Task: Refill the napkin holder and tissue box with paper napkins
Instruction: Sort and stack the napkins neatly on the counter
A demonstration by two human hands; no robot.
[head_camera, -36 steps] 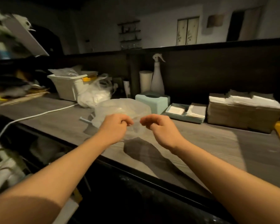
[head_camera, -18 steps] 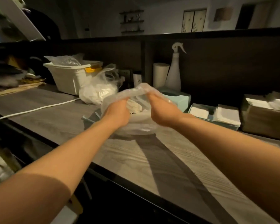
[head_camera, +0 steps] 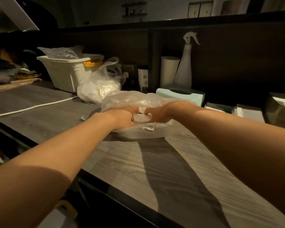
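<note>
The light is low and much of it is hard to read. Both hands reach into a clear plastic bag point(head_camera: 138, 100) lying on the grey counter point(head_camera: 138, 162); the film drapes over the knuckles, so the fingertips are mostly hidden. The left hand point(head_camera: 122, 117) has its fingers curled down around a pale stack of napkins point(head_camera: 141, 118) inside the bag, and the right hand point(head_camera: 156, 115) curls in on the stack from the other side, thumb toward the left hand. How firmly each holds it I cannot tell.

Just behind the bag sits the mint-green tissue box point(head_camera: 181, 94), its front partly covered by the plastic; its dark top opening shows no contents. To its right a shallow tray point(head_camera: 220, 106) holds flat white napkins, and a box point(head_camera: 280, 109), cut off at the frame edge, carries more white sheets on top. At back left a white bin point(head_camera: 67, 71) holds crumpled plastic, with a knotted bag point(head_camera: 99, 88) of something white leaning beside it. A spray bottle point(head_camera: 185, 66) and a paper roll point(head_camera: 169, 71) stand against the dark wall.
</note>
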